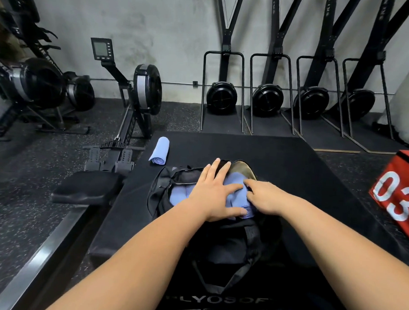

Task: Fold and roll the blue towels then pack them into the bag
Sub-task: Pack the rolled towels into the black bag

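My left hand [211, 192] presses flat, and my right hand [265, 197] curls onto the blue towel [235, 199] inside the bag [223, 244]. Released carelessly, it may unroll. A rolled towel [160, 150] waits left of the bag.

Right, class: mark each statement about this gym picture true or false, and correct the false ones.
1. A rolled blue towel lies outside the black bag, on the black platform. True.
2. The left hand rests with fingers spread on a packed towel in the bag. True.
3. The bag is zipped shut. False: it is open, and blue towelling shows inside.
4. The red box bears the number 07. False: it reads 03.
5. The right hand is lifting the rolled towel off the platform. False: it is at the bag, on the packed towel.
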Available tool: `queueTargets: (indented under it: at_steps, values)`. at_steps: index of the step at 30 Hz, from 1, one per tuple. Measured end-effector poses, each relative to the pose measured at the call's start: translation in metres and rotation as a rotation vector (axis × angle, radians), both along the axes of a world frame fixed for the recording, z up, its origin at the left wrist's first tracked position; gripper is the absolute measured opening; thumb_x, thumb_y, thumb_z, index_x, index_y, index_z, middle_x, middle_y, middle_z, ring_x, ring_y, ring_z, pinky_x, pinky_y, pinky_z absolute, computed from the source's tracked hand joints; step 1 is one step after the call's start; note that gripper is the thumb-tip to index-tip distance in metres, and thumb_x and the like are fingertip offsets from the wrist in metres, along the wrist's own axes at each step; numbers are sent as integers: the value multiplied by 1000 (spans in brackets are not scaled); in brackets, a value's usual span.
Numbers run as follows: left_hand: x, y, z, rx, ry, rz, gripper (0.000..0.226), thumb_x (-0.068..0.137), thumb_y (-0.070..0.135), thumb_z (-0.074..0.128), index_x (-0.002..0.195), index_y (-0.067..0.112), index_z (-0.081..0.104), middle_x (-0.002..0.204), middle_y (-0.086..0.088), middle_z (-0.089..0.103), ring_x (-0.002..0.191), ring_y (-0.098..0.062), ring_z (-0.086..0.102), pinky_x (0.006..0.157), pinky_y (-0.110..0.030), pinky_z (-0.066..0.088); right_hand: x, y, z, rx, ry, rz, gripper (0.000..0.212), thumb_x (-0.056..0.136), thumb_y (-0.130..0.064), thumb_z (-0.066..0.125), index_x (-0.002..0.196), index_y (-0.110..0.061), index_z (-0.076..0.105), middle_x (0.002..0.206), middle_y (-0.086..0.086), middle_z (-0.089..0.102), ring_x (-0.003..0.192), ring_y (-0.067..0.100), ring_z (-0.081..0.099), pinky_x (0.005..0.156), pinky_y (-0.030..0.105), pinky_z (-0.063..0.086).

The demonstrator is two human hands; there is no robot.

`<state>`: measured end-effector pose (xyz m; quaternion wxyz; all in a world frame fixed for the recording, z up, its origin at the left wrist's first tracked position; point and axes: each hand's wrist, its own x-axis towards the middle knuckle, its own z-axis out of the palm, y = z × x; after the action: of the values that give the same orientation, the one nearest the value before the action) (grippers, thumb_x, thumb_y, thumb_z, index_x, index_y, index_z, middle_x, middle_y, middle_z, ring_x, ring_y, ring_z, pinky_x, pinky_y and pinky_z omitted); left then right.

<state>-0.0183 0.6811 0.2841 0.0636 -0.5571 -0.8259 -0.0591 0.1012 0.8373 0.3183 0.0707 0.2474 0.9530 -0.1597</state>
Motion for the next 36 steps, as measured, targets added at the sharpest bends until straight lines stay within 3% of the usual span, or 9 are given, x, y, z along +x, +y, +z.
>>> queueTargets:
  at_steps: [4,8,12,14,17,20,26,33,36]
  values:
    - [4,3,-6,-25,-65,24,82,80,92,50,151,53,44,176,-6,-8,158,-34,-24,128,-56,-9,10,-1,12,86,-96,127,34,100,-30,53,133,-24,57,104,-1,59,98,24,56,82,37,46]
    - [4,-1,1,-119,-228,42,87,74,98,49,151,57,44,176,-1,-9,159,-30,-24,128,-54,-11,16,0,26,120,-260,230,64,97,-54,61,155,-36,42,122,-4,61,110,23,58,95,37,48]
    - [-1,1,11,-131,-326,80,60,89,83,49,144,59,52,177,1,-4,160,-30,-21,129,-51,-11,5,7,27,176,-148,191,35,104,-46,50,134,-36,65,134,-6,66,118,23,61,102,41,49]
    - [-2,1,9,-121,-279,85,55,91,75,57,144,57,52,177,-1,-3,160,-33,-17,129,-52,-8,2,5,26,253,-82,118,37,100,-55,55,133,-40,64,134,-8,66,121,23,61,97,41,52]
    - [3,1,3,-108,-219,113,77,81,80,65,148,46,49,176,-7,-1,160,-36,-13,129,-53,-3,2,-8,11,355,-185,88,57,90,-69,60,137,-38,54,132,-5,63,120,25,60,84,38,50]
    - [2,-2,5,-146,-198,137,95,72,88,66,151,38,46,176,-9,-1,160,-37,-12,130,-53,-1,0,-12,-3,306,-243,49,67,89,-69,59,143,-32,47,138,-3,61,120,28,61,89,41,52]
    - [-8,-9,14,-205,-74,105,99,66,91,66,148,38,52,174,-11,3,159,-38,-13,129,-54,-3,-7,-20,-9,126,-193,45,94,86,-64,70,159,-23,27,146,9,57,129,33,56,101,41,49]
    - [-18,-12,19,-193,-10,86,114,59,93,69,151,28,48,175,-6,1,160,-35,-12,130,-53,-4,-6,-19,-11,113,-254,76,95,86,-62,72,158,-16,29,149,8,55,132,31,55,103,39,48]
    - [-21,-17,15,-138,-118,44,108,63,85,76,153,35,44,175,-3,5,161,-31,-7,130,-51,-1,-4,-26,-26,100,-262,54,103,95,-61,61,167,-17,2,158,17,43,140,37,48,110,42,43]
